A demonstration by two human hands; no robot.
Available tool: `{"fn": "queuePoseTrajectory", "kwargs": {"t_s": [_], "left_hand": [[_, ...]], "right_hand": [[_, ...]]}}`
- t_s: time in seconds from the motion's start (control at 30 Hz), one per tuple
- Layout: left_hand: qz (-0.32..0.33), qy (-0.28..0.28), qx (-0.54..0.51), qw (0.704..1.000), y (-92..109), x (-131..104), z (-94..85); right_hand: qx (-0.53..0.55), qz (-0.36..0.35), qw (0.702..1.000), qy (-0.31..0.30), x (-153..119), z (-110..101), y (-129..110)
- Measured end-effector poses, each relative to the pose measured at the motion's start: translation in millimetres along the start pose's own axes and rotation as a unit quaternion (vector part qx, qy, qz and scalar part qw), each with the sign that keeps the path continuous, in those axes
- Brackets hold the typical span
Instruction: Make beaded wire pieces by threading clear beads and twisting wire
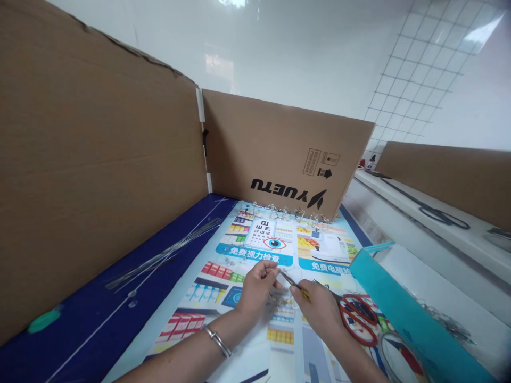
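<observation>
In the lower middle of the head view, my left hand (260, 284) is closed in a pinch on a thin wire, with a silver bangle (216, 340) on that wrist. My right hand (317, 306) grips a pair of pliers (293, 281) with yellow on the handles. The pliers' dark jaws reach to the left fingertips, where the wire is; whether they bite on it is too small to tell. Fine wire loops (280, 303) show below and between the hands. Red-handled scissors (361, 318) lie just right of my right hand.
Cardboard panels (279, 143) wall the left and back. Small wire pieces (295, 213) lie along the back. A bundle of straight wires (167, 252) rests at left. To the right are a teal box (403, 303) with wire pieces inside and a tape roll (399, 354).
</observation>
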State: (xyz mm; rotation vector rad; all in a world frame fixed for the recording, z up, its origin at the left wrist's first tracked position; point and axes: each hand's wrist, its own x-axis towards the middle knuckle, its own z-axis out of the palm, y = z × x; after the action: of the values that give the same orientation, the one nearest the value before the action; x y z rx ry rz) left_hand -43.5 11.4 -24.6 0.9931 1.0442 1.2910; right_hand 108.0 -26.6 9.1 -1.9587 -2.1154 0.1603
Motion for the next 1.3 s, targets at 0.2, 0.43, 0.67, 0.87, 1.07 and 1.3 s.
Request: {"fn": "queuePoseTrajectory", "kwargs": {"t_s": [0.2, 0.43, 0.67, 0.87, 1.07, 1.3], "left_hand": [[-0.004, -0.001, 0.002, 1.000, -0.2, -0.4, 0.4], [-0.007, -0.001, 0.009, 1.000, 5.6, -1.8, 2.0], [-0.001, 0.001, 0.005, 1.000, 1.6, -0.2, -0.1], [-0.004, 0.003, 0.002, 1.000, -0.5, 0.0, -0.5], [-0.001, 0.002, 0.011, 1.000, -1.5, -0.4, -0.8], [0.009, 0.018, 0.014, 1.000, -0.1, 0.2, -0.1]], "right_hand": [[-0.045, -0.007, 0.998, 0.034, -1.9, 1.9, -2.4], [-0.057, -0.002, 0.997, 0.044, -3.6, 4.1, -4.7], [-0.009, 0.014, 1.000, 0.023, -3.4, 4.0, -4.7], [-0.007, 0.010, 1.000, 0.029, -0.1, 6.6, 0.8], [-0.035, -0.009, 0.998, 0.042, -4.1, 4.5, 1.0], [-0.037, 0.006, 0.999, 0.030, -3.7, -0.9, 1.6]]}}
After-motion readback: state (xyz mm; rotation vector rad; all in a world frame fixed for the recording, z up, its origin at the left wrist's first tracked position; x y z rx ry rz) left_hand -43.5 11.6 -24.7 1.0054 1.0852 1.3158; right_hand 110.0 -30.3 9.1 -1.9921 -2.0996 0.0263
